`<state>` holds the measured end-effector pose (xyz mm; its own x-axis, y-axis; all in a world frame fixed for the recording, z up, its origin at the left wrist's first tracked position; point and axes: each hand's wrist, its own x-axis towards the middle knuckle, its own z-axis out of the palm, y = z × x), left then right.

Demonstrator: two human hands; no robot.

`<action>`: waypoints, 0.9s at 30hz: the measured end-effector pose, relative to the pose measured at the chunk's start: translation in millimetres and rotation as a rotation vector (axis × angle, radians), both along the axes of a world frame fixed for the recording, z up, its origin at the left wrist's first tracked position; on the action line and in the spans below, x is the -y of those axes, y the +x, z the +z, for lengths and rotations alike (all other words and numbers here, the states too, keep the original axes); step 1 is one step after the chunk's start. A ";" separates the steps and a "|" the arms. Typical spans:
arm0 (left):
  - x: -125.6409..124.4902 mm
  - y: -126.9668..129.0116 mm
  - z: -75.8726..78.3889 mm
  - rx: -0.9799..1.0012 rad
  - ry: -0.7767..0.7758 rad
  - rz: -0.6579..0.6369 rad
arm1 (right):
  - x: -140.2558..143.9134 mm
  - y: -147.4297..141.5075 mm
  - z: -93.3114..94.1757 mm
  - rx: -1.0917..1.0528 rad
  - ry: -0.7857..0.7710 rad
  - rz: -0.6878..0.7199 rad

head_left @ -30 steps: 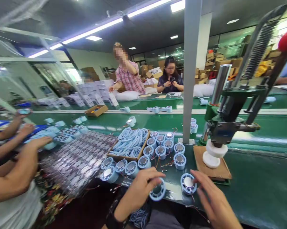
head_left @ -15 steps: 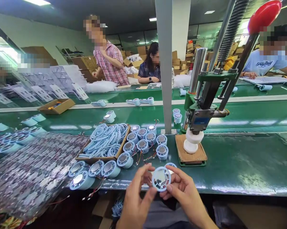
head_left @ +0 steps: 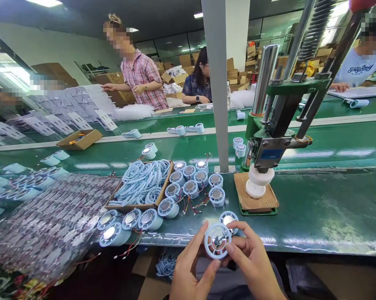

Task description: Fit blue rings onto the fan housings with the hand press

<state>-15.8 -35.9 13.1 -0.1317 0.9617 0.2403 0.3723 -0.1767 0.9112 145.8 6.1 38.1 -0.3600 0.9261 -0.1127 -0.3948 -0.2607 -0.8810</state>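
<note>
A cardboard tray (head_left: 166, 188) heaped with light-blue rings (head_left: 140, 181), wired round housings (head_left: 190, 188) beside it; the left hand (head_left: 190, 266) curves its fingers round a spoked light-blue housing (head_left: 217, 241), whether gripping I cannot tell; the right hand (head_left: 252, 262) pinches that housing's right side; further right, a lever press (head_left: 270, 146) on the green workbench (head_left: 325, 212)

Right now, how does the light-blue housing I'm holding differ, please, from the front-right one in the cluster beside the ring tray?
The held housing is raised in the right hand; the cluster housing stands on the bench. The held housing's centre looks mirror-bright; the cluster housing's looks dull grey. Both have light-blue round rims.
</note>
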 end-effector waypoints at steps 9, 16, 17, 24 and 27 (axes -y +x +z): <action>-1.3 6.6 0.2 -0.080 -0.031 0.103 | 8.5 -1.9 -9.4 0.058 -0.001 -0.001; -1.8 5.1 1.9 -0.005 -0.084 0.149 | -6.7 15.4 -20.6 0.502 0.422 -0.328; -1.9 4.9 3.4 0.009 -0.093 0.148 | -13.4 18.7 -23.6 0.585 0.515 -0.403; -5.7 2.5 1.5 0.077 -0.136 0.115 | -39.8 10.9 -60.0 0.898 0.725 -0.235; -14.1 6.8 -7.5 -0.017 -0.144 0.046 | -33.8 7.7 -71.4 0.909 0.773 -0.215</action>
